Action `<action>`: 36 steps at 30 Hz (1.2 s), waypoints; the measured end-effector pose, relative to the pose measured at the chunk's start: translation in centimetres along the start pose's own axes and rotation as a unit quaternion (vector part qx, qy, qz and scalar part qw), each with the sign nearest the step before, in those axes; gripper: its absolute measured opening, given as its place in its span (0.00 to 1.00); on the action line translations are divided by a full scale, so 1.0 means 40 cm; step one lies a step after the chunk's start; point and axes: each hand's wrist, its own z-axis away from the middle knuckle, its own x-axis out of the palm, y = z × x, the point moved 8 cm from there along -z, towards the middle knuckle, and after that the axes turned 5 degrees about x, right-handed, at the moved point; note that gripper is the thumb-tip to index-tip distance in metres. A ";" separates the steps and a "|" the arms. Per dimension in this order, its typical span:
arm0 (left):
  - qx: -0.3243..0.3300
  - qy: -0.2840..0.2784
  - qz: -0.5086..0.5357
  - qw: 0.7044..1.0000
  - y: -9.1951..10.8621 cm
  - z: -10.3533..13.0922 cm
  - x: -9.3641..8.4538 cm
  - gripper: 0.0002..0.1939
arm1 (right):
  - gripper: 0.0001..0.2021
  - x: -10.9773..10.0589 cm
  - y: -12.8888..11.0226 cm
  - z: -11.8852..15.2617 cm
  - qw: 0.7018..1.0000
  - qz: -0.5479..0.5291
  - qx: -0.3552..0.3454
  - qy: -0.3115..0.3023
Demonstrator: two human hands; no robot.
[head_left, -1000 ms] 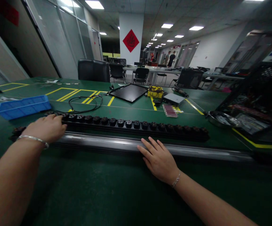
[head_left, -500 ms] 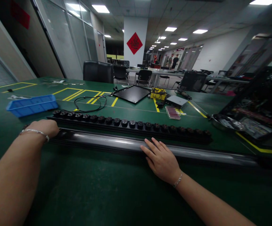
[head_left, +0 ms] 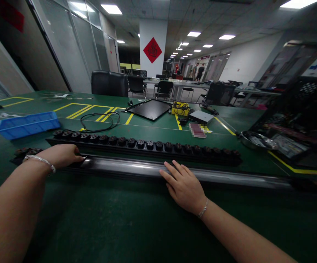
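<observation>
A long black bar with a shiny, smooth face lies across the green table in front of me. My left hand is closed at the left part of this bar, fingertips pinched together near a small pale edge. What they pinch is too small to name. Dark socket-like knobs show at the bar's left end, beyond the wrist. My right hand lies on the bar right of its middle, fingers spread and palm down. Just behind runs a second black strip with a row of round sockets.
A blue plastic bin stands at the left. Behind the strips are a looped black cable, a flat black panel, a yellow box with cables and a grey box. A metal bowl and an open electronics case sit right.
My left hand has moved right along the bar, and socket-like knobs now show at its left end. The right hand stays spread on the bar. The whole view has shifted slightly.
</observation>
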 end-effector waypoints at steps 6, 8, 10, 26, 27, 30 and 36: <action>0.085 -0.074 0.047 0.993 0.186 0.044 0.021 0.25 | 0.22 0.008 0.002 0.002 1.000 -0.006 0.002 -0.004; 0.107 -0.083 0.058 0.989 0.234 0.056 0.028 0.27 | 0.22 0.008 0.002 0.003 1.000 -0.007 0.002 -0.001; 0.126 -0.089 0.082 0.985 0.270 0.067 0.034 0.28 | 0.22 0.006 0.002 0.003 1.000 -0.007 0.002 0.003; 0.387 -0.011 0.186 0.903 0.527 0.191 0.092 0.23 | 0.26 0.002 -0.001 0.002 1.000 -0.006 0.002 0.023; 0.405 0.009 0.168 0.899 0.545 0.201 0.098 0.26 | 0.26 0.000 -0.004 0.000 1.000 -0.006 0.002 0.026; 0.442 0.052 0.118 0.888 0.579 0.216 0.107 0.33 | 0.25 -0.003 -0.009 -0.004 1.000 -0.001 0.006 0.029; 0.409 0.125 0.028 0.904 0.544 0.177 0.105 0.28 | 0.22 0.005 -0.011 -0.007 1.000 0.005 0.022 0.014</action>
